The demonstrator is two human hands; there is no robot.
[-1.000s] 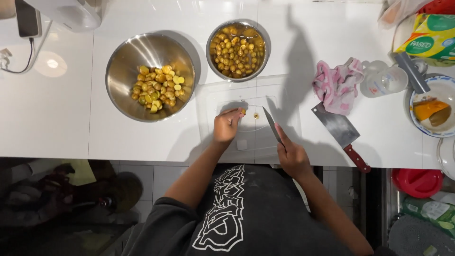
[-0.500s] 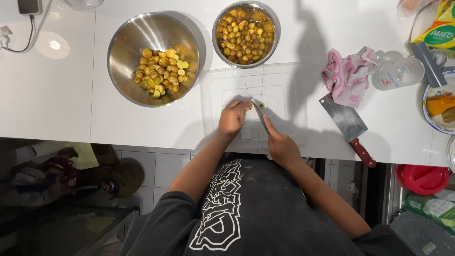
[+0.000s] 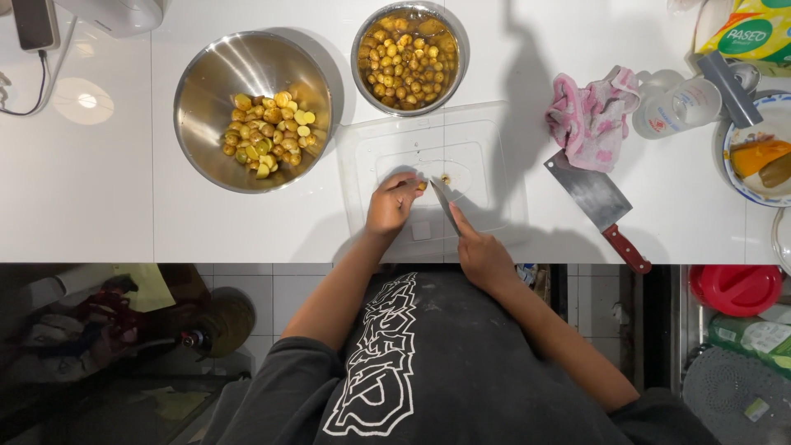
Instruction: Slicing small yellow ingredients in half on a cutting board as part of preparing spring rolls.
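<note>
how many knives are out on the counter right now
2. A small knife is in the right hand over the clear cutting board; a cleaver with a red handle lies to its right, below the pink cloth. Others may be hidden.

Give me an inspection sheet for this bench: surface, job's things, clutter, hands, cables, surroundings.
Surface: white counter, with a clear cutting board on it.
Job's things: small yellow fruit piece on the board; large steel bowl of cut pieces; small steel bowl of whole fruits in liquid.
Clutter: cleaver, pink cloth, clear cup, plate of food, tissue pack.
Hands: left hand pinches the fruit piece; right hand holds a small knife beside it.
Cables: black cable at the far left.
Surroundings: tiled floor below; red lid at the right.
</note>
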